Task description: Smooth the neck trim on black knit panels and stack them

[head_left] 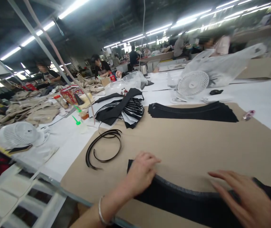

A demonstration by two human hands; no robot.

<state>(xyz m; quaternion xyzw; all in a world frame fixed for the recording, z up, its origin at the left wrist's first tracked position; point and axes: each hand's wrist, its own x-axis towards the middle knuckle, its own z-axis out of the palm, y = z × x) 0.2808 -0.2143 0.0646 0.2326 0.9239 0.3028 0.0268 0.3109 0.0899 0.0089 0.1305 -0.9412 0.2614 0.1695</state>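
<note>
A long curved black fabric piece (185, 201) lies along the near edge of the tan sheet (173, 142), with a greyish band along its upper edge. Over its left end is my left hand (141, 172), fingers loosely bent and the tips pointing right; I see nothing held in it. My right hand (247, 193), smeared by motion, is above the right part of the same fabric with its fingers stretched out and apart. Whether either hand presses on the cloth cannot be made out. Beyond them rests a stack of curved black fabric pieces (192, 112).
Coiled dark strips (103, 148) lie left of my hands. Behind them is a fanned pile of black and white pieces (123, 109). Small fans (192, 83) stand on the white table, near green-tipped bottles (77, 122). Several people work in the background.
</note>
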